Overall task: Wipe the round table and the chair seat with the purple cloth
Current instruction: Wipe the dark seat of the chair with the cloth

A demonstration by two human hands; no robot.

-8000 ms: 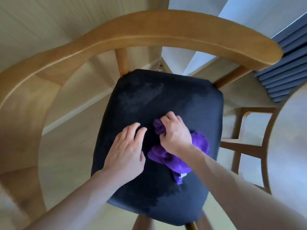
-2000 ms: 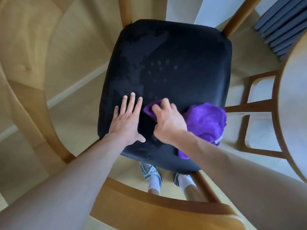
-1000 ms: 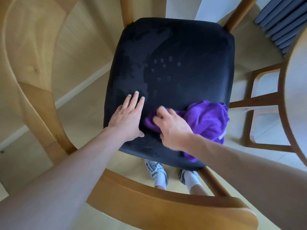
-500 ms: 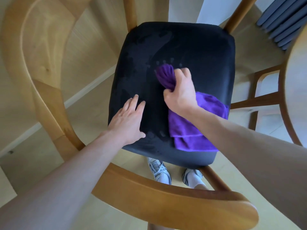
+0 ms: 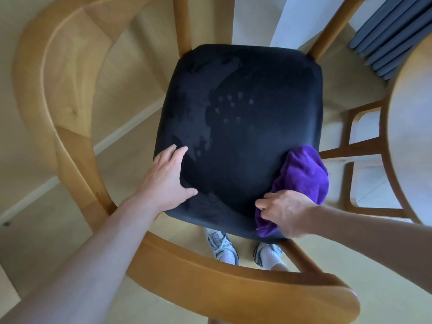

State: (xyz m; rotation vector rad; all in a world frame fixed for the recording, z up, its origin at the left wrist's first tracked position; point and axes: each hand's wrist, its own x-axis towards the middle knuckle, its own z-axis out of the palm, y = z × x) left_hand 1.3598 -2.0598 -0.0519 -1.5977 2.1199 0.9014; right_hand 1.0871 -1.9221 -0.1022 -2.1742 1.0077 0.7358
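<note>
The black chair seat fills the middle of the head view, with finger marks and damp streaks on it. The purple cloth lies bunched at the seat's near right corner, partly hanging over the edge. My right hand grips the cloth's near end at the seat's front edge. Fingers straight, my left hand rests flat on the seat's near left corner. The round table shows as a pale curved slab at the right edge.
The chair's curved wooden backrest runs below my arms and up the left side. The table's wooden legs stand to the right of the seat. My feet in pale shoes are under the seat. A grey pleated curtain hangs at top right.
My right hand has pulled the cloth from the seat's middle back to the near right corner. My left hand has slid a little left to the seat's edge.
</note>
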